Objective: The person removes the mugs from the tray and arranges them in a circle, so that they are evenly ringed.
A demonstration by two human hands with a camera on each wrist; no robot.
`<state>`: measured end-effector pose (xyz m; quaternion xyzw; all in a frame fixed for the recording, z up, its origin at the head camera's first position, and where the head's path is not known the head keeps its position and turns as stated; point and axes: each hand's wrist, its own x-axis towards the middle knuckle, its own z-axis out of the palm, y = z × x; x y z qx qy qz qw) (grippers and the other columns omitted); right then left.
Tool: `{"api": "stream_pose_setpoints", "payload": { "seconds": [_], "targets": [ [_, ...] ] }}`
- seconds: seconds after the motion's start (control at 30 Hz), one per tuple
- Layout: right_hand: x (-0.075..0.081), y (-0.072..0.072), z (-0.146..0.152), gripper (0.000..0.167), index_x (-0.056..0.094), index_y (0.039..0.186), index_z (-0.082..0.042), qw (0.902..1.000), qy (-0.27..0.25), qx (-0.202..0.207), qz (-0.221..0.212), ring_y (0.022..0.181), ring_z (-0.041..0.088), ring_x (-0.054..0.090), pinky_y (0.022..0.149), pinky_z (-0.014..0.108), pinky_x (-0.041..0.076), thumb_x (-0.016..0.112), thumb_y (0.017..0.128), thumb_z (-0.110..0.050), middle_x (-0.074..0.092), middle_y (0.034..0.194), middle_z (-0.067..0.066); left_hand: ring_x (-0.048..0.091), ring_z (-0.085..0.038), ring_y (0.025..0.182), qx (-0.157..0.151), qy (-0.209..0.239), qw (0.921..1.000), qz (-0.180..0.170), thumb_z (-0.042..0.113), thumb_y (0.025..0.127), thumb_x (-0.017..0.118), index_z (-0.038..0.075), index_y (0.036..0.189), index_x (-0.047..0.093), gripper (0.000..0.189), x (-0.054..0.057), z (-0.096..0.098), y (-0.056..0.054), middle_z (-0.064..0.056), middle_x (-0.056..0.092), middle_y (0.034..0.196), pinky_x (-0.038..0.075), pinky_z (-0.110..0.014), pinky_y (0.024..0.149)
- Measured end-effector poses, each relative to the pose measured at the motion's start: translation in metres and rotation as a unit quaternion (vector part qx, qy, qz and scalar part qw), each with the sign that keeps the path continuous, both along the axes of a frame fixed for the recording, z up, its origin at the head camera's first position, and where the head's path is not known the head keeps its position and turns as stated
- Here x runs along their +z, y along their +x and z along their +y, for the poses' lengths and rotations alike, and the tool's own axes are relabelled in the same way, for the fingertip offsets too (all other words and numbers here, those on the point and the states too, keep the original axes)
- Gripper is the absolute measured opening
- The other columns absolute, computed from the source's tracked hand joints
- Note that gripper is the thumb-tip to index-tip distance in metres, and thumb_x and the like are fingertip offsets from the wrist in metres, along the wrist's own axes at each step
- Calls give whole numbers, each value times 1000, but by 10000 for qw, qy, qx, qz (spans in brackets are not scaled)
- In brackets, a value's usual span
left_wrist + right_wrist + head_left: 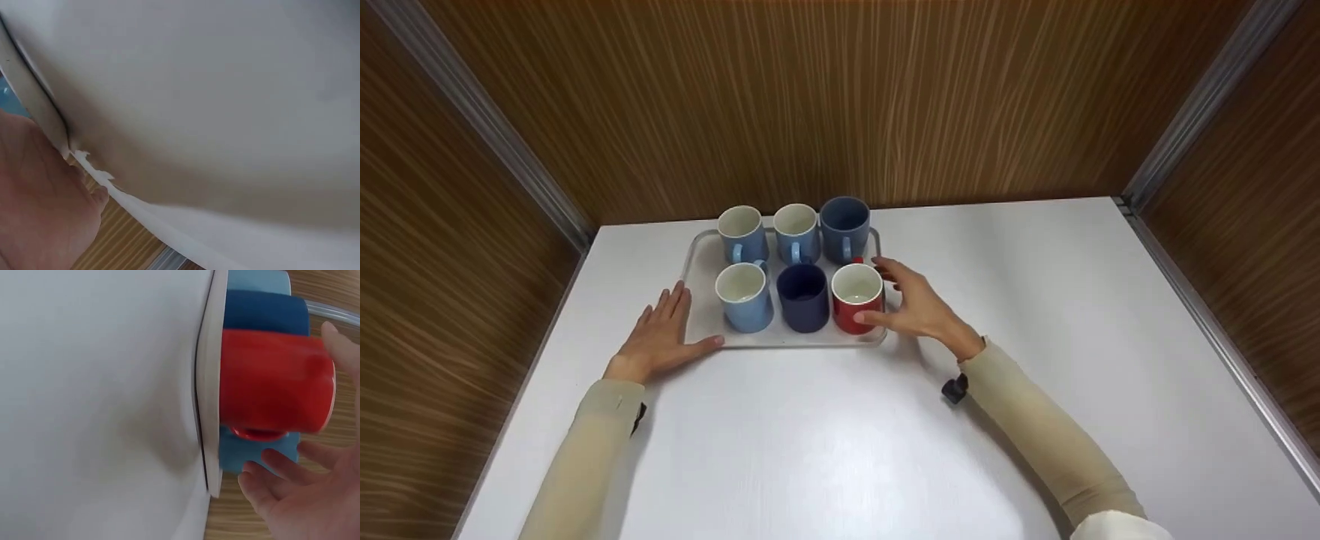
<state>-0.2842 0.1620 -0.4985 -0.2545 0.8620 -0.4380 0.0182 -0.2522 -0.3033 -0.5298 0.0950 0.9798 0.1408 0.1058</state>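
Note:
A pale tray (701,300) holds several mugs in two rows. At its front right corner stands a red mug (847,315) with a white inside, upright. My right hand (919,304) is around that mug's right side, thumb in front and fingers behind; in the right wrist view the fingers (270,478) are apart from it. Beside the red mug are a navy mug (804,304) and a light blue mug (746,300). My left hand (660,337) lies spread along the tray's left edge, thumb at the front left corner. Whether it presses the tray is unclear.
Behind the front row stand two blue mugs with pale insides (741,232) (796,229) and a grey-blue mug (845,225). The tray sits on a white table (810,435) near its back edge. Wood-patterned panels (840,105) enclose the back and sides.

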Motion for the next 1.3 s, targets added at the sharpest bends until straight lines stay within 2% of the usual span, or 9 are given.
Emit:
{"api": "stream_pose_setpoints", "payload": {
  "seconds": [0.17,0.33,0.8,1.1,1.3],
  "targets": [
    [-8,2,-14,91,49,154,-6,9990,-432,70,-125,129,29,65,114,48,54,96,81,-33,66,144,10,-5,-41,167,16,14,10000,-18,89,90,50,-1,170,0,130,-5,-3,4,-20,-8,179,-1,-62,134],
    [-13,4,-22,89,49,151,-4,9970,-744,-38,-188,127,31,68,114,48,54,98,79,-24,67,141,13,-4,-41,167,23,13,10000,25,89,90,50,-1,170,1,131,-6,-3,8,-20,-6,179,-1,-61,134],
    [-20,8,-25,83,56,145,-9,9948,-848,-563,-64,120,28,72,108,48,58,97,75,-25,72,135,10,-2,-41,167,-15,-121,9998,183,90,91,48,-4,169,2,130,-11,-1,8,-22,-5,179,-1,-59,135],
    [-3,6,-22,79,55,146,-13,9938,-889,-662,-13,118,23,71,107,44,59,94,79,-33,70,136,5,-2,-43,166,-40,-198,9994,289,88,92,47,-5,169,3,129,-7,-3,4,-23,-4,179,-2,-60,135],
    [8,6,-13,80,57,146,-16,9926,-994,-697,58,117,23,71,105,45,60,94,78,-35,71,135,3,-3,-43,166,-65,-216,9993,283,89,92,46,-5,169,1,130,-10,-4,3,-24,-6,179,-2,-60,134]
  ]
}}
